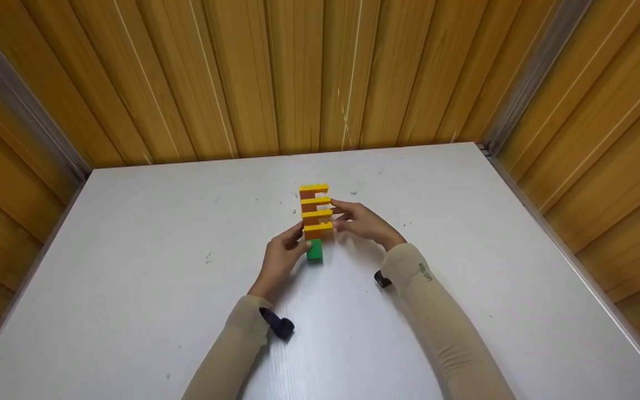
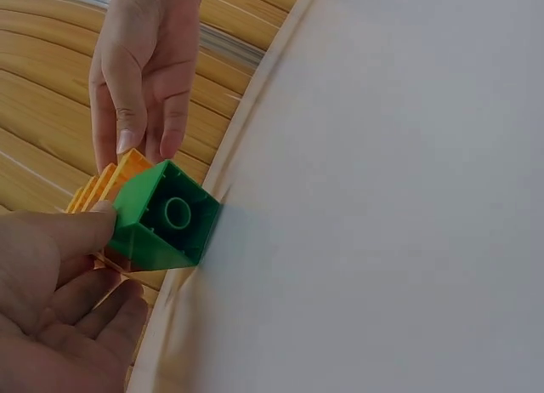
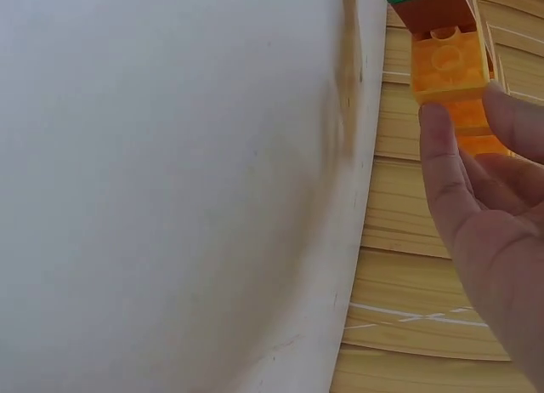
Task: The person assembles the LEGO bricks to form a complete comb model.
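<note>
A stack of toy building bricks, yellow ones alternating with brown ones [image 1: 310, 208], runs away from me over the table. Its near end is a green brick [image 1: 314, 251], whose hollow underside with a round tube faces the camera in the left wrist view. My left hand [image 1: 281, 256] grips the stack near this end, thumb on the green brick's side and fingers around the left. From the right, my right hand [image 1: 365, 223] pinches the jutting ends of the yellow bricks [image 3: 450, 65] between thumb and fingers. Those yellow ends stick out to the right like comb teeth.
The white table [image 1: 148, 266] spreads under both arms, with small dark marks scattered over it. Ribbed wood-pattern panels [image 1: 298, 78] stand behind its far edge and along both sides. Each sleeve has a black band [image 1: 282, 326] at the wrist.
</note>
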